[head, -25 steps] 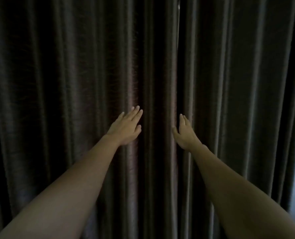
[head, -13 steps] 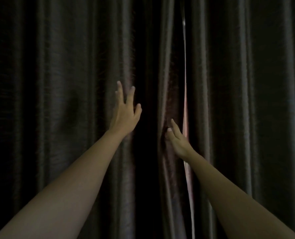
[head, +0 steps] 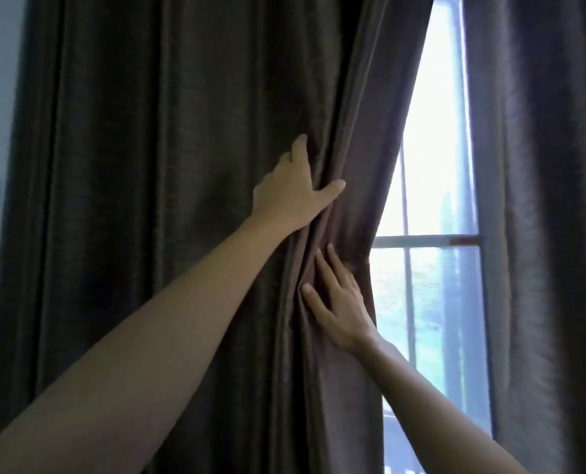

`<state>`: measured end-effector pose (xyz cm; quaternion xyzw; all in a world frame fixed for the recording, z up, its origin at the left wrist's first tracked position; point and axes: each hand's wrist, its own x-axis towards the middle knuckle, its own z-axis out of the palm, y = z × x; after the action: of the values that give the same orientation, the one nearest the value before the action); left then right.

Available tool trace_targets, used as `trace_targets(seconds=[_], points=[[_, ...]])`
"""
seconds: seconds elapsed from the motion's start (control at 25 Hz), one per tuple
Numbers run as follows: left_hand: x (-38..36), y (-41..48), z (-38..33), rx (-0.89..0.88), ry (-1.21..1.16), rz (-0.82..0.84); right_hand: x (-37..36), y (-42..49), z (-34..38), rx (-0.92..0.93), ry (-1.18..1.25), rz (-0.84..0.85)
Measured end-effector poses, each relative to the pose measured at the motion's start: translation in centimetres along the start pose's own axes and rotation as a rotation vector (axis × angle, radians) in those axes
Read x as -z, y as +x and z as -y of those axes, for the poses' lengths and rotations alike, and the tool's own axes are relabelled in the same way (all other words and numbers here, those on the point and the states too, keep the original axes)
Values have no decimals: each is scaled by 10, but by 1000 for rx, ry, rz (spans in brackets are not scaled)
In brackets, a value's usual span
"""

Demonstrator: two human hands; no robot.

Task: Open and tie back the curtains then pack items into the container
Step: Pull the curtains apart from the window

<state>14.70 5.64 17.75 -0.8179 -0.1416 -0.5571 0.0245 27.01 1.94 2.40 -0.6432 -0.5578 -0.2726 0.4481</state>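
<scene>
Curtains: the left dark brown fabric curtain panel (head: 168, 200) is bunched at its inner edge, where the left hand (head: 291, 193) grips a fold; just below, the right hand (head: 339, 302) presses flat-fingered. Bright window (head: 432, 165) shows between it and the right dark brown panel (head: 551, 217).

The left hand's (head: 293, 191) fingertips vanish into the dark brown fabric curtain's (head: 168, 200) folds. Both forearms run off the bottom edge. Outdoors beyond the white-framed window (head: 432, 241) is blurred.
</scene>
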Motion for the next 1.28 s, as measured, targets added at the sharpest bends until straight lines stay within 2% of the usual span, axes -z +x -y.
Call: trace_targets(seconds=[0.16,0.32,0.44,0.6,0.68,0.84,0.92,1.08,1.16,1.2,1.28], points=[[13,19,17,4,260,-148,-40,29,15,93,50,3],[24,30,67,-27,607,-290,-74,56,36,146,99,40],[41,30,115,7,616,-253,-107,71,57,183,138,61],[64,33,182,-97,749,-170,-158,96,91,212,200,86],[77,38,214,-67,773,-153,-186,110,110,214,242,87],[98,42,274,49,728,-113,-237,132,147,206,299,98],[105,41,302,115,635,-152,-257,143,160,216,316,98],[127,43,369,420,335,-250,-305,166,185,275,311,164],[140,41,399,543,49,-252,-330,173,198,322,281,234],[145,39,411,570,-82,-245,-343,175,204,340,277,268],[151,35,430,556,-114,-220,-365,179,214,346,324,319]])
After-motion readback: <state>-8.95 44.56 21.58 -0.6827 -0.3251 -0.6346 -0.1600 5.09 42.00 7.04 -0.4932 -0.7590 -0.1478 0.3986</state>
